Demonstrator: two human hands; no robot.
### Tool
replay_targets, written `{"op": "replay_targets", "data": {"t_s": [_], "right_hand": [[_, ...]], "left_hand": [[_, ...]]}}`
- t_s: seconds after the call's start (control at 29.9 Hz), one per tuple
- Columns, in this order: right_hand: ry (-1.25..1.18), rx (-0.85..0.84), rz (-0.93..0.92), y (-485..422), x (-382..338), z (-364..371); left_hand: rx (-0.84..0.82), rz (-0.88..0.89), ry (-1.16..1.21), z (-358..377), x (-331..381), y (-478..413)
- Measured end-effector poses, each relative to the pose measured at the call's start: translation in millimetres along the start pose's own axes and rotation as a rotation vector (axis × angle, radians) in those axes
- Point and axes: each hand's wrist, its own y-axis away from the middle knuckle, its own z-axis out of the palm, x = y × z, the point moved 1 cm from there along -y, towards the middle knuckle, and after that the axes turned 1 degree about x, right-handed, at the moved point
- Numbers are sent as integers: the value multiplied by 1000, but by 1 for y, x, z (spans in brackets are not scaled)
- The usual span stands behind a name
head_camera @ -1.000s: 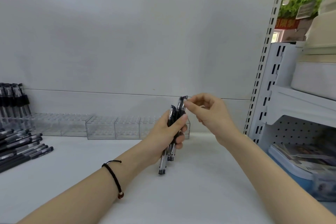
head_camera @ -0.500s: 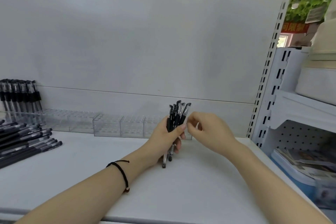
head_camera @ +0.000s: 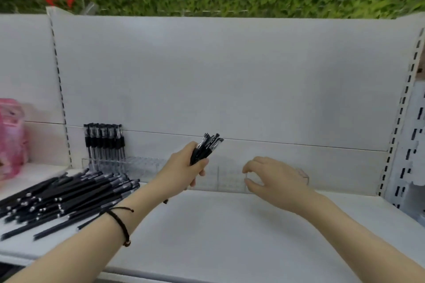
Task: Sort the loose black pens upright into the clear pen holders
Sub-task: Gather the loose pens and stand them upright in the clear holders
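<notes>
My left hand (head_camera: 181,172) grips a bundle of several black pens (head_camera: 208,148), caps up and tilted right, above the shelf. My right hand (head_camera: 273,177) hovers in front of the clear pen holder (head_camera: 230,179) at the back wall. Its fingers and thumb are curved with a gap between them, and it holds no pen. Whether it touches the holder I cannot tell. Another clear holder (head_camera: 142,165) to the left carries a row of upright black pens (head_camera: 104,142) at its left end. A pile of loose black pens (head_camera: 69,197) lies on the shelf at the left.
The white shelf board (head_camera: 218,236) runs to a front edge close to me. A white back panel rises behind the holders. A pink bag (head_camera: 11,138) stands on the neighbouring shelf at the far left. Slotted shelf uprights (head_camera: 400,126) stand at the right.
My right hand has let go of the pen tops and dropped right, down to the clear holder. The left hand has lifted the bundle and tilted it. The view has swung left.
</notes>
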Motion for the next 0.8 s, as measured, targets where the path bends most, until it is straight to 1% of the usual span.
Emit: {"op": "replay_targets", "data": {"t_s": [0.13, 0.3, 0.5, 0.57, 0.74, 0.8], "right_hand": [[-49, -11, -21, -41, -61, 17], [-67, -9, -31, -97, -129, 40], [-64, -23, 1, -155, -182, 68], [-109, -26, 21, -173, -194, 76], [-197, 24, 30, -210, -217, 81], [-301, 73, 62, -222, -226, 79]], "left_hand": [[-4, 5, -130, -60, -38, 2], [-96, 10, -202, -126, -86, -7], [-112, 61, -150, -174, -140, -25], [-112, 75, -79, -180, -152, -29], [-48, -36, 323, -184, -173, -39], [-13, -46, 454, -187, -178, -42]]}}
